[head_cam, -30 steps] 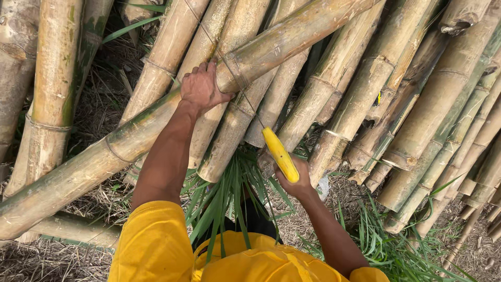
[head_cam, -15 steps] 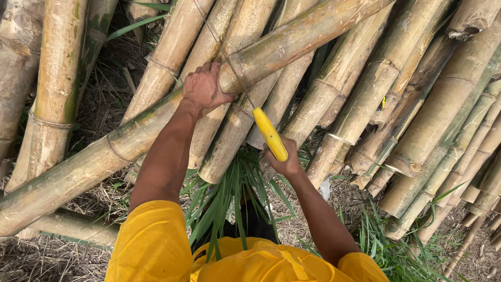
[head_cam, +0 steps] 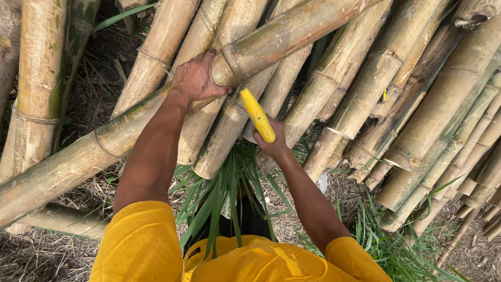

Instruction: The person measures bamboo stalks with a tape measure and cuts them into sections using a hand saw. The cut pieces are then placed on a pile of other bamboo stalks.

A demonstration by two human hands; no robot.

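Right hand (head_cam: 272,142) has carried the yellow-handled tool (head_cam: 258,115) up to the bamboo pole (head_cam: 292,34); left hand (head_cam: 197,78) unchanged.

Right hand clamped on the handle, its far end meeting the pole's underside at a node ring; blade hidden, probably a saw or knife. Left hand wrapped over the pole just beside it, likely steadying it. The pole lies slantwise across the bamboo stack (head_cam: 417,104), above green leaves (head_cam: 224,198).

Bamboo pole (head_cam: 130,136) under left hand (head_cam: 195,78): tan-yellow w/ green streaks, dark node rings. Tool handle (head_cam: 258,116) in right hand (head_cam: 274,143): bright yellow. Sleeves (head_cam: 141,240) yellow too. Far-left stalks (head_cam: 39,78) greener. Near grass blades (head_cam: 219,193) dark green; ground litter (head_cam: 47,256) grey-brown.
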